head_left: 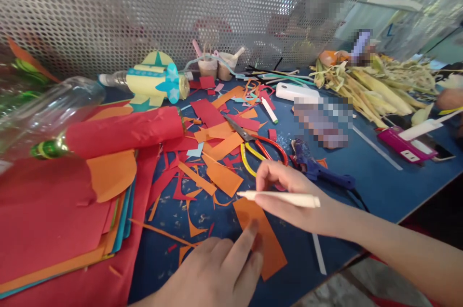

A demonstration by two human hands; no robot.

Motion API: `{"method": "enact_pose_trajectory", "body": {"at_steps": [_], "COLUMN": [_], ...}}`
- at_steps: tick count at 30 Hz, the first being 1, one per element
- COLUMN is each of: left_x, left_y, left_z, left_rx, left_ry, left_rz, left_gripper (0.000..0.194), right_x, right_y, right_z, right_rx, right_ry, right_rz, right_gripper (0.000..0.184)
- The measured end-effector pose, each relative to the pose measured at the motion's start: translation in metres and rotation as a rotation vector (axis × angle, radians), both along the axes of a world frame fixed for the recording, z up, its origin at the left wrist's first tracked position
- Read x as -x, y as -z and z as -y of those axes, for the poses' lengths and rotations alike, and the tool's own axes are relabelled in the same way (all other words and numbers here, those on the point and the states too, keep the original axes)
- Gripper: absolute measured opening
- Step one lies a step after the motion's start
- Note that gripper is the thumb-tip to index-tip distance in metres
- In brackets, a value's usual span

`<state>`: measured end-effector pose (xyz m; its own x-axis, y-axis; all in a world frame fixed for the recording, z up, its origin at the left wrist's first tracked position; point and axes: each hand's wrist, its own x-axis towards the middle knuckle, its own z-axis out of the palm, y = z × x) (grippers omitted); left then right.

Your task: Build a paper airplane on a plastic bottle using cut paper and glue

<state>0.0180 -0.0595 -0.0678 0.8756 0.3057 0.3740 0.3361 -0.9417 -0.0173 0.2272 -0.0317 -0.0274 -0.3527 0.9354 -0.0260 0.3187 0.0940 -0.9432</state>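
Observation:
My right hand (289, 191) is closed on a white marker pen (289, 198), its tip pointing left above the table. Just below the tip lies an orange paper strip (269, 244) on the blue tabletop. With its fingers stretched out, my left hand (220, 273) rests on the left side of that strip, the index fingertip pressing on the paper. Red-and-yellow-handled scissors (256, 143) lie partly open beyond my right hand, on the paper scraps. Close to my right wrist is a blue glue gun (318, 169).
Orange and red paper scraps (224, 179) cover the middle. On the left, a red-wrapped bottle (126, 132) lies above stacked coloured paper (47, 230). A yellow-and-blue bottle rocket (155, 80), two small cups (217, 67) and dried husks (383, 87) sit along the back. A purple device (407, 145) lies right.

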Motion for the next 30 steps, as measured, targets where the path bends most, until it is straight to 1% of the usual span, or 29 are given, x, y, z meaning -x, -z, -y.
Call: {"method": "enact_pose_trajectory", "body": {"at_steps": [2,5,8,13,19,23,27,30], "left_x": [-0.002,-0.003,-0.002,-0.001,-0.003,-0.003,-0.002,-0.003], "left_y": [-0.001,-0.003,-0.002,-0.003,-0.006,-0.004,-0.004,-0.007], "left_z": [0.0,-0.002,-0.002,-0.001,-0.002,-0.002,-0.002,-0.003], "left_rx": [0.025,0.023,-0.014,-0.018,-0.004,-0.011,0.01,0.015], "left_ry": [0.028,0.064,0.075,0.073,0.061,0.063,0.06,0.055], "left_rz": [-0.068,-0.074,-0.056,-0.09,-0.098,-0.141,-0.113,-0.087], "left_gripper": [0.036,0.03,0.027,0.028,0.028,0.029,0.031,0.031], "right_x": [0.002,0.003,0.002,0.002,0.001,0.001,0.003,0.003], "right_y": [0.004,0.014,0.022,0.023,0.031,0.028,0.019,0.018], "right_z": [0.012,0.023,0.024,0.02,0.023,0.022,0.019,0.018], "right_rx": [0.004,0.04,0.075,0.112,0.074,0.066,0.087,0.073], "right_ry": [0.01,0.053,0.084,0.083,0.109,0.093,0.056,0.054], "right_rz": [0.062,0.044,0.013,0.043,0.082,0.117,0.172,0.189], "right_gripper": [0.015,0.018,0.017,0.017,0.018,0.018,0.019,0.019]}}
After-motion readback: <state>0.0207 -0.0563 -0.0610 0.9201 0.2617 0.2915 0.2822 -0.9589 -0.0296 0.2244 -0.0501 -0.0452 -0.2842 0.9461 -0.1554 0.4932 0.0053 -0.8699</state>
